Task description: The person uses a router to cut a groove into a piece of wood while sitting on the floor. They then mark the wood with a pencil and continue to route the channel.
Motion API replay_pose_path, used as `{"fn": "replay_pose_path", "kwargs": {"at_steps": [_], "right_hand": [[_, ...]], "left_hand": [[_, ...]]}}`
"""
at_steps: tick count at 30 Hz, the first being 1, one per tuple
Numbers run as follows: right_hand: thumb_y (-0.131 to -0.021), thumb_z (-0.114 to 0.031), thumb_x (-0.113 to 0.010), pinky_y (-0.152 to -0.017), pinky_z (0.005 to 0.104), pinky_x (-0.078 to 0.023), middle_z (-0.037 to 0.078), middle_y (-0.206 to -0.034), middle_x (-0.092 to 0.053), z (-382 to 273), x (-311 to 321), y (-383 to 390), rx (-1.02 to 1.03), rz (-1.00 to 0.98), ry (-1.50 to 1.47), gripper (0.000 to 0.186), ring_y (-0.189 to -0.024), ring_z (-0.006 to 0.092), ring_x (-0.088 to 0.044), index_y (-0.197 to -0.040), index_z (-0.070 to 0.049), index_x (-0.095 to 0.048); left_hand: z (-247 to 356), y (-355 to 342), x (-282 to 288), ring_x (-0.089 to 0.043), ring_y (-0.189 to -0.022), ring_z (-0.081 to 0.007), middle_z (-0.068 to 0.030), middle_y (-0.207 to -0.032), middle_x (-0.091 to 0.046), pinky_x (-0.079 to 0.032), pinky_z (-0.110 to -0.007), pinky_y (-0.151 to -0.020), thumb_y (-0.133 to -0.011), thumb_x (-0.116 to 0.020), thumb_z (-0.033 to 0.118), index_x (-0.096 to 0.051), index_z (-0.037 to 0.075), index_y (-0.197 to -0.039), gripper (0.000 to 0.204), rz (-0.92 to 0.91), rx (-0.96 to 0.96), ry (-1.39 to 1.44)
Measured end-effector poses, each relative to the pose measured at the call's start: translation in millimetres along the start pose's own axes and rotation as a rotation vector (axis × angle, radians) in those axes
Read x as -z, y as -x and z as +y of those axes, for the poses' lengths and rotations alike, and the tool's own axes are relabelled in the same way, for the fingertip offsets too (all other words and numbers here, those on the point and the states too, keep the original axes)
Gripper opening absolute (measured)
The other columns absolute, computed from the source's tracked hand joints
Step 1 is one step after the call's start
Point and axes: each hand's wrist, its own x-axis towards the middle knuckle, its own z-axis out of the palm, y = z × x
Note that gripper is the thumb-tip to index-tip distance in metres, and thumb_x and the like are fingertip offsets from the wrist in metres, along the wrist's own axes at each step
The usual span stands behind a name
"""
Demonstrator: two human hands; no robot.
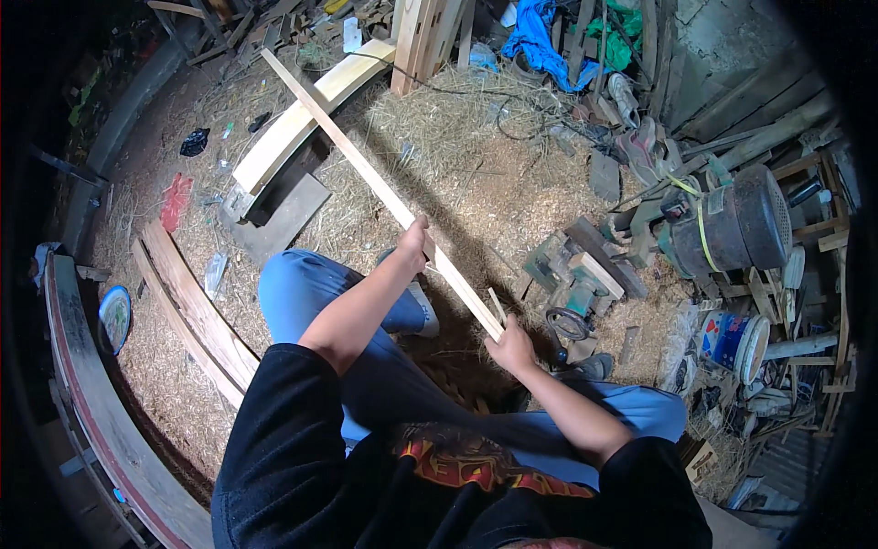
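Observation:
A long pale wooden strip (358, 161) runs diagonally from the upper left down to my lap. My left hand (413, 243) is closed around it below its midpoint, and my right hand (512, 344) grips its lower end. A short thin piece of wood (496, 302) sticks up beside my right fingers; whether it is held or attached, I cannot tell. To the right of the strip sits a green and metal machine with a handwheel (567, 322) and a dark cylindrical motor (750, 220).
A curved pale board (274, 154) lies ahead on the left, with curved planks (183, 293) nearer me and a long bench-like board (119, 412) at the far left. A white bucket (750, 348), scrap wood, a blue tarp (535, 37) and a cable surround the shaving-strewn floor.

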Motion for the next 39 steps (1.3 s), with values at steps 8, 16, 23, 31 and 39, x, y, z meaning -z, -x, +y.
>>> {"fn": "replay_pose_path", "kwargs": {"at_steps": [8, 16, 23, 31, 39], "right_hand": [[-0.078, -0.033, -0.074, -0.08, 0.0552, -0.054, 0.03, -0.096, -0.068, 26.5, -13.7, -9.8, -0.006, 0.009, -0.024, 0.06, -0.093, 0.0477, -0.067, -0.119, 0.002, -0.047], [-0.08, -0.03, -0.073, -0.08, 0.0548, -0.053, 0.03, -0.095, -0.067, 20.7, -24.3, -4.0, -0.007, 0.003, -0.086, 0.05, -0.093, 0.0485, -0.066, -0.108, 0.002, -0.047], [-0.079, -0.031, -0.074, -0.081, 0.0548, -0.053, 0.029, -0.098, -0.068, 10.4, -12.5, -5.0, -0.035, 0.002, -0.075, 0.051, -0.094, 0.0473, -0.066, -0.11, 0.0, -0.048], [-0.08, -0.031, -0.073, -0.083, 0.0542, -0.053, 0.029, -0.101, -0.068, 15.9, -19.8, -7.3, -0.029, -0.02, -0.071, 0.054, -0.095, 0.0475, -0.066, -0.115, 0.002, -0.048], [-0.08, -0.031, -0.074, -0.083, 0.0542, -0.053, 0.029, -0.101, -0.067, 24.0, -20.8, -7.0, -0.023, 0.003, -0.07, 0.055, -0.096, 0.047, -0.066, -0.115, 0.002, -0.047]], "left_hand": [[13.2, 47.6, -30.2, -0.042, -0.138, -0.0402, -0.0283, -0.153, -0.038, -0.036, -0.053, -0.113, -0.093, -0.057, 0.043, -0.03, -0.005, -0.149, 0.079, 0.002, 0.073, -0.031], [4.9, 20.0, -11.9, -0.058, -0.118, -0.0427, -0.0281, -0.135, -0.052, -0.047, -0.06, -0.103, -0.1, -0.044, 0.037, -0.037, -0.003, -0.14, 0.057, 0.014, 0.087, -0.107], [10.8, 27.2, -15.8, -0.053, -0.123, -0.0421, -0.0291, -0.139, -0.046, -0.046, -0.06, -0.102, -0.092, -0.052, 0.036, -0.035, -0.005, -0.141, 0.065, -0.026, 0.09, -0.072], [2.3, 6.9, -7.3, -0.052, -0.126, -0.0423, -0.0306, -0.147, -0.041, -0.044, -0.061, -0.105, -0.101, -0.043, 0.039, -0.032, -0.007, -0.144, 0.064, -0.003, 0.058, -0.152], [8.6, 24.5, -22.3, -0.058, -0.121, -0.0429, -0.0301, -0.138, -0.051, -0.046, -0.061, -0.104, -0.1, -0.041, 0.036, -0.034, -0.007, -0.143, 0.061, -0.017, 0.077, -0.141]]}}
